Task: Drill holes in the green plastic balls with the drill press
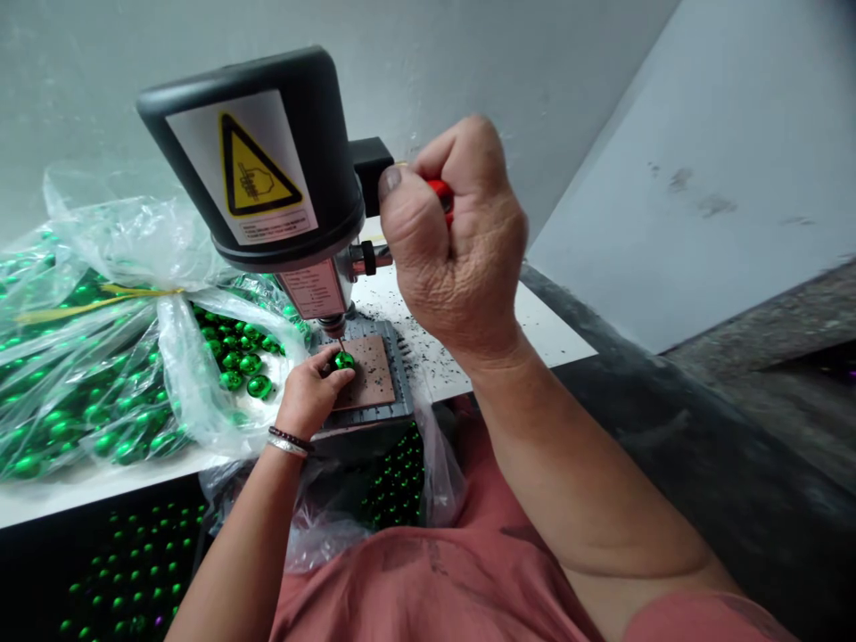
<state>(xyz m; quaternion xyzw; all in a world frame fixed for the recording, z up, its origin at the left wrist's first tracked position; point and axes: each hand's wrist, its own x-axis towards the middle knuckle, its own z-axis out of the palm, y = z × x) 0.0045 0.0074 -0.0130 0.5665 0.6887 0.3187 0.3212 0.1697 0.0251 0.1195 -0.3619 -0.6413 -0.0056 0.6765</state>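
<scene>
A black bench drill [327,160] with a yellow warning label stands on the white table. Its thin bit [342,343] points down at a shiny green ball [344,360] and appears to meet its top. My left hand [313,383] pinches that ball between thumb and fingers on the brown board [374,373]. Raised at the drill's right side, my right hand [458,232] is closed around a red handle [441,190], which it mostly hides.
Clear plastic bags of green balls [86,392] cover the table's left part, with loose green balls [258,386] beside them. Dark shavings [428,352] lie around the drill base. More green balls [394,481] are below the table edge. A wall stands behind.
</scene>
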